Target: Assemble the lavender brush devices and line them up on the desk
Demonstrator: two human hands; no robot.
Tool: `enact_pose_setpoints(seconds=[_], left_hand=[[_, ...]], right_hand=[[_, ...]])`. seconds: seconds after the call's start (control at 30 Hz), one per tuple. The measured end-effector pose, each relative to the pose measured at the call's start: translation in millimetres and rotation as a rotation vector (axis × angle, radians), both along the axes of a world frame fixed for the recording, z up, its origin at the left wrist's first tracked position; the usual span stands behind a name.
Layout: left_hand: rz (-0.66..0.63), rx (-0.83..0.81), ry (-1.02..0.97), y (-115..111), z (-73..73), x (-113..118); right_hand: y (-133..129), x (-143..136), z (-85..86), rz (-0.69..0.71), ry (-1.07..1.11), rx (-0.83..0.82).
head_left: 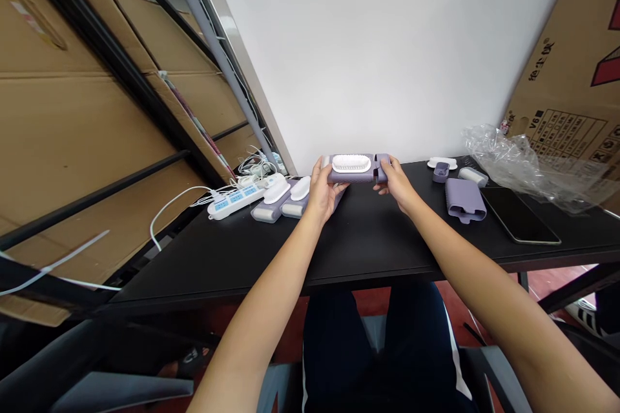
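Observation:
Above the black table, a long purple case (362,175) with a white bristled oval brush (351,163) on its face is held level. My left hand (323,190) grips its left end, the thumb on the front. At the right, my right hand (394,184) is closed on a short purple end piece (382,168); a dark notch shows between that piece and the case. Behind and left of my left hand lie similar purple cases (271,208) topped with white ovals (277,192). Part of another purple item is hidden beneath my left hand.
On the black table (217,258), a white power strip (236,201) with tangled cables lies left. At right are a purple sleeve (465,199), small purple and white parts (441,171), a dark tablet (520,215) and clear plastic wrap (537,168). A white wall (387,45) stands behind.

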State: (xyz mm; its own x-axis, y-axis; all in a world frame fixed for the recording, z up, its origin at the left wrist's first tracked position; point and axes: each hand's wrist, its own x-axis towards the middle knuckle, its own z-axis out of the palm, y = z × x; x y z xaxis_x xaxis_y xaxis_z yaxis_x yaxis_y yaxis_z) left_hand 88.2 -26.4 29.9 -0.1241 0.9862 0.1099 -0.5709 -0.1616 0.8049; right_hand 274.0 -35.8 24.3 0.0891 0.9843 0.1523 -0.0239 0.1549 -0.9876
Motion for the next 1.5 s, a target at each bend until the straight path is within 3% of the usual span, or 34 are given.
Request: enact_pose_setpoints(seconds=[0.47,0.97,1.5], left_hand=[[0.015,-0.009,-0.031,2.7,-3.0,-0.7],[-0.024,0.032,0.017,-0.5,-5.3,2.7],[-0.049,0.089,0.033,-2.0,-7.0,2.5]], right_hand=[[-5.2,-0.4,3.9,0.04,0.082,0.047],[-2.9,-6.0,-1.5,-0.054,0.161,0.147],[-6.8,-3.5,-1.2,-0.027,0.062,0.13]])
